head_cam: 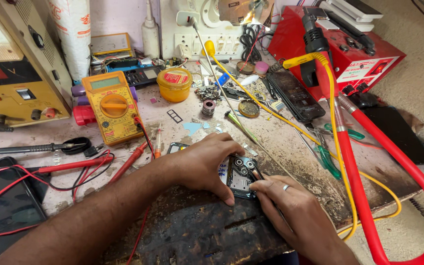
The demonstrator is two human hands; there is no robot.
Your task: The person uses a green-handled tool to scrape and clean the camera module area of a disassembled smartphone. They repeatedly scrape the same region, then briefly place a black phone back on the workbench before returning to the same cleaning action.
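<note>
Left hand (207, 164): palm down, fingers curled and clamped over the left edge of the opened dark smartphone with exposed camera lenses and circuit board (241, 175).
Right hand (293, 206): ringed, fingertips pressed together on the phone's right edge, at 4 o'clock.
Phone: flat on the scorched dark wooden board (197, 230), bench centre.
Yellow multimeter (111, 105): 10 o'clock, well apart.

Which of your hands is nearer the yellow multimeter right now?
Left. The left hand rests on the opened phone, just right of the yellow multimeter and its red probes. The right hand sits farther away, on the phone's far side.
</note>
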